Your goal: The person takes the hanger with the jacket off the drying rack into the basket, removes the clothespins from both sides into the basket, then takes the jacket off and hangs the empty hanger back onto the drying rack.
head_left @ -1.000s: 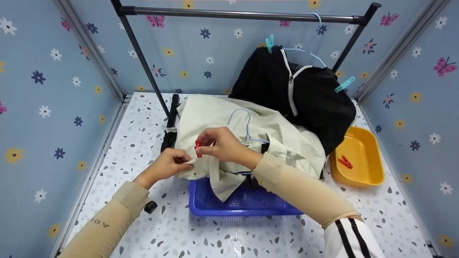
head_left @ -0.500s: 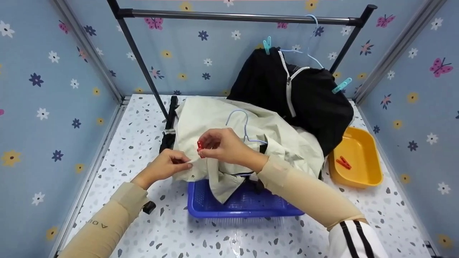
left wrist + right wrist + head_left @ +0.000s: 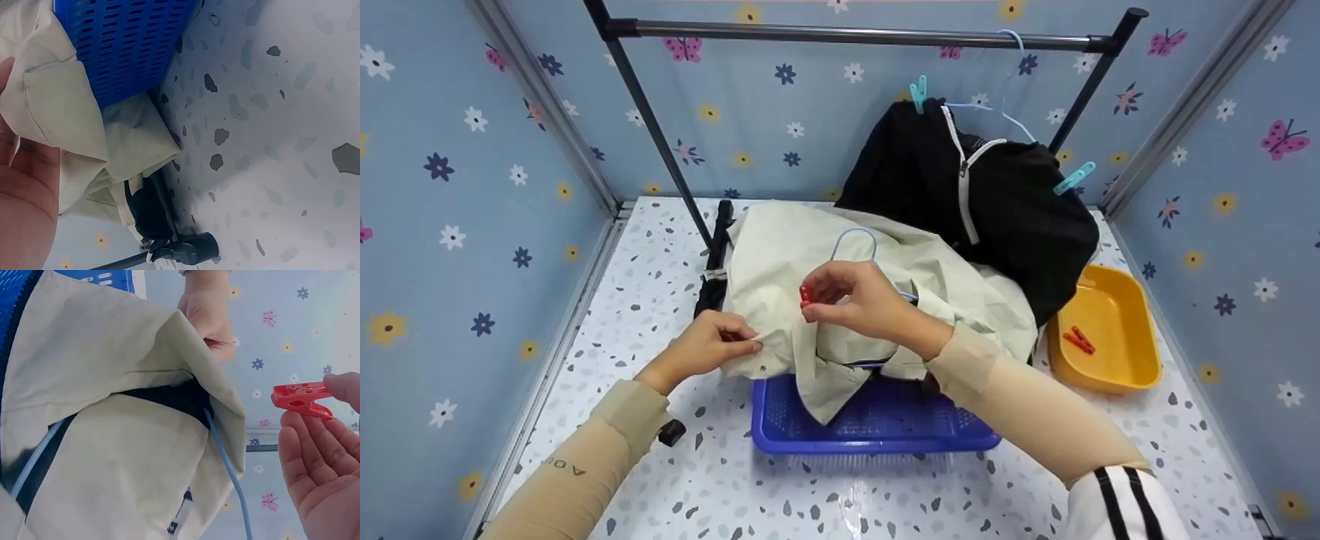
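A cream jacket (image 3: 780,240) lies spread over a blue basket (image 3: 877,448), with a light blue hanger (image 3: 853,231) inside its collar. My left hand (image 3: 701,349) pinches the jacket's edge at the left, and the left wrist view shows the fabric (image 3: 62,101) between thumb and fingers. Above the collar, my right hand (image 3: 855,300) pinches a red clothespin (image 3: 806,304). In the right wrist view this clothespin (image 3: 301,399) sits between thumb and fingertips, apart from the cloth.
A black jacket (image 3: 915,172) hangs from the rack's bar (image 3: 810,31) on a blue hanger, with teal clothespins (image 3: 1075,178) at its shoulders. At the right, a yellow tray (image 3: 1132,375) holds another red clothespin (image 3: 1078,340). Patterned walls enclose both sides.
My right hand has moved to the right with the red clothespin, away from my left hand. The left hand keeps its pinch on the jacket's edge.
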Demonstrator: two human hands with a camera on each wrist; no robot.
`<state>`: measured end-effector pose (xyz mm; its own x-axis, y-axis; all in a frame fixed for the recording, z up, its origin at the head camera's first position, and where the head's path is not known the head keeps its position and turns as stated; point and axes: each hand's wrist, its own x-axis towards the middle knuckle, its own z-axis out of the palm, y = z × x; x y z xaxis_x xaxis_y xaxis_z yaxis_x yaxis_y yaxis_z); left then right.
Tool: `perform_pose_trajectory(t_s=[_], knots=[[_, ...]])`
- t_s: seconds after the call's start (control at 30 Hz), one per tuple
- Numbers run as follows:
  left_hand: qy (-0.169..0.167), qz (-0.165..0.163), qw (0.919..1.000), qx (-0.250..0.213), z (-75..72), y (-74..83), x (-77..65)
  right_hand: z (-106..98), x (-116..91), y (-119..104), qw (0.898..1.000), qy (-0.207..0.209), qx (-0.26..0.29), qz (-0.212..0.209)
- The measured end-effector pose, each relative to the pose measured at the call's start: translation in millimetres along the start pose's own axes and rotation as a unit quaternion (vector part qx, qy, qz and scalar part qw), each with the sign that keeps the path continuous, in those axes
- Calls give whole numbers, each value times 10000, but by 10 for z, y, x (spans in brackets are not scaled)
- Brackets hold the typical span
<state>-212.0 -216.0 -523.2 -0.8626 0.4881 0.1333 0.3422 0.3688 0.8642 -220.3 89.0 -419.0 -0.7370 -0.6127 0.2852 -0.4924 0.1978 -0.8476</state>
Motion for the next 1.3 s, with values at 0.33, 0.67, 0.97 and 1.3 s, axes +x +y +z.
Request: perform_pose_trajectory(t_s=[0.33, 0.67, 0.97, 1.3], knots=[[58, 22, 9999, -141, 4, -3, 7, -192, -154, 38, 9996, 274, 26, -91], [72, -18, 9999, -111, 11, 4, 7, -336, -268, 117, 9986, 518, 93, 21], [64, -39, 10000, -11, 12, 6, 14, -507, -355, 133, 9962, 867, -14, 67], [94, -215, 9997, -46, 17, 16, -1, -695, -426, 195, 9911, 1290, 136, 309]])
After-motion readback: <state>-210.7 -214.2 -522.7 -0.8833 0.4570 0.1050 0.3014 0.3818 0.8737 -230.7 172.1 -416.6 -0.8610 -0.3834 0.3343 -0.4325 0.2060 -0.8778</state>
